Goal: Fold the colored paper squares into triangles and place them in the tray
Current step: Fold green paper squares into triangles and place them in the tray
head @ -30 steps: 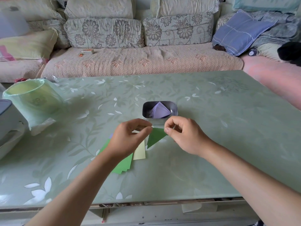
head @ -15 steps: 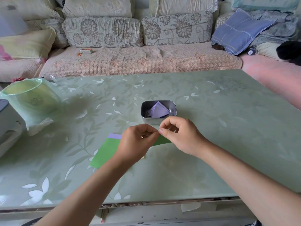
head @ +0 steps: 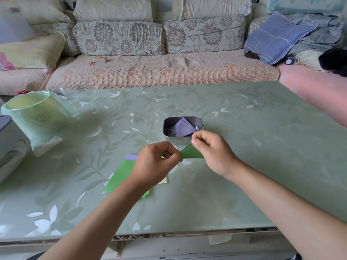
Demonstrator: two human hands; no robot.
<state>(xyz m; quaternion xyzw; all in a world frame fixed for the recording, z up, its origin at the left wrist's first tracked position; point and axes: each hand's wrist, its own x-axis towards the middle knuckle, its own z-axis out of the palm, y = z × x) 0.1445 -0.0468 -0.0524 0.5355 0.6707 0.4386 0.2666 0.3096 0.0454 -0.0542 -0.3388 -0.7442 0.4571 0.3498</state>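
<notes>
A folded green paper triangle [head: 190,153] hangs just above the table between my two hands. My left hand [head: 155,166] pinches its left corner. My right hand [head: 212,151] pinches its upper corner with thumb and fingers. Just behind the hands stands a small metal tray [head: 166,128] holding folded purple triangles [head: 183,127]. Under my left wrist lies a stack of flat paper squares [head: 120,175]: green on top, a purple edge at the back, a pale yellow corner at the right.
A green-lined round bin [head: 35,113] and a grey-white appliance [head: 9,139] stand at the table's left. A sofa with cushions runs behind the table. The glass-topped table's front edge [head: 169,232] is near my body.
The hands closed together over the green paper, then drew apart. The paper now shows as a smaller triangle, with my right hand raised toward the tray.
</notes>
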